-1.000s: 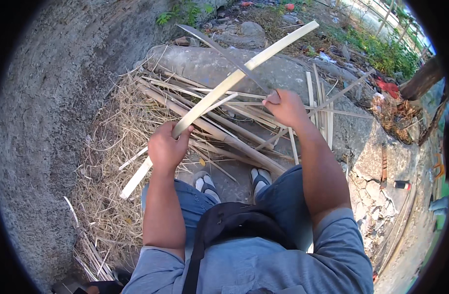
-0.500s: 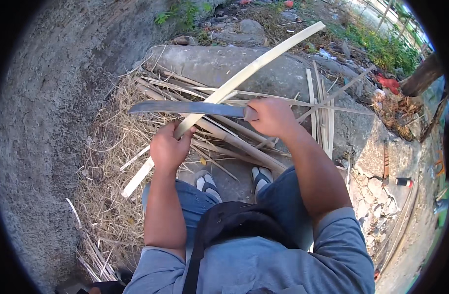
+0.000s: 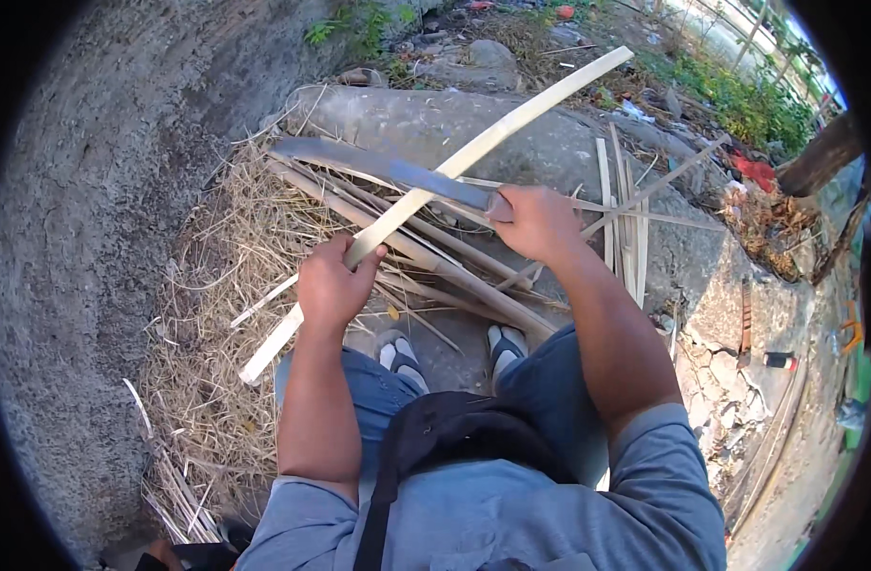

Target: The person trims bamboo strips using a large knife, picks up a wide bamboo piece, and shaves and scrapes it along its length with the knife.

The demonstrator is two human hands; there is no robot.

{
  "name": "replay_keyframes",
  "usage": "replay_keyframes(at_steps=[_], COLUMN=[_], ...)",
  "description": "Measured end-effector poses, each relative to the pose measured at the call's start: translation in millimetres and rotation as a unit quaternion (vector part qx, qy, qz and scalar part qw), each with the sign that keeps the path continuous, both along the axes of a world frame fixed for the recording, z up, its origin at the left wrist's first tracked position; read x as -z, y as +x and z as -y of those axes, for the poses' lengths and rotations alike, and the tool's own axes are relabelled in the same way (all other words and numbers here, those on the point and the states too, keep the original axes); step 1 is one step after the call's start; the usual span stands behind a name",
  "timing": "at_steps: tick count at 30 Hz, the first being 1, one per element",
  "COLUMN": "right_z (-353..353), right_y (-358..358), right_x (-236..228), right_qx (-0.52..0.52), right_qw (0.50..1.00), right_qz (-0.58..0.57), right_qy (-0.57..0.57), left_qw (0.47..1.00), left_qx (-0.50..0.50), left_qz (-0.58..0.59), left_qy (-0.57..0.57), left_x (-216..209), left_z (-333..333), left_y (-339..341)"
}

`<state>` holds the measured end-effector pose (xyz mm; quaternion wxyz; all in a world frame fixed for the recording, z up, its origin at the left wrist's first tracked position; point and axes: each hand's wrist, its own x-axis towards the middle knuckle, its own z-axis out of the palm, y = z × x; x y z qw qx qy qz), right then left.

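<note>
Head view: one long pale bamboo strip (image 3: 454,171) slants upward, clasped near its lower end in the closed left hand (image 3: 332,285); the right hand (image 3: 535,221) is fisted around one machete (image 3: 388,169), its blade crossing over the strip

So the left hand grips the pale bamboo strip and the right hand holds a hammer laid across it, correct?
Not quite. In the head view the right hand holds a long flat-bladed knife, not a hammer; its blade lies across the pale bamboo strip, pointing to the person's left. The rest stands: the left hand grips the strip lower down.
</note>
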<state>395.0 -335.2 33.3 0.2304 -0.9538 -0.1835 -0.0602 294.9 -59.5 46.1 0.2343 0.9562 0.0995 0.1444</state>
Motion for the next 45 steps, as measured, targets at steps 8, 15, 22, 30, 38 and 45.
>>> replay_keyframes(at_steps=[8,15,22,30,38,45], right_z=[-4,19,2,7,27,7], right_y=[-3,12,2,4,17,4], right_x=[-3,2,4,-3,8,-2], right_qx=[-0.051,0.069,-0.036,-0.032,0.081,0.013], right_qw=[0.997,0.995,0.999,0.999,0.995,0.999], right_qz=[0.044,0.002,0.033,0.043,0.002,-0.011], right_qy=[-0.023,0.072,0.007,-0.012,0.065,0.029], left_qw=[0.999,0.999,0.999,0.999,0.998,0.998], left_qx=[-0.022,-0.029,-0.027,-0.033,-0.046,-0.038], left_qz=[-0.023,-0.002,-0.002,-0.001,-0.011,0.002], left_qy=[-0.035,-0.044,-0.040,-0.024,-0.039,-0.045], left_x=[-6,-3,-1,2,-3,2], left_z=[-1,-6,-1,-5,-4,-4], left_y=[-1,-1,1,1,0,1])
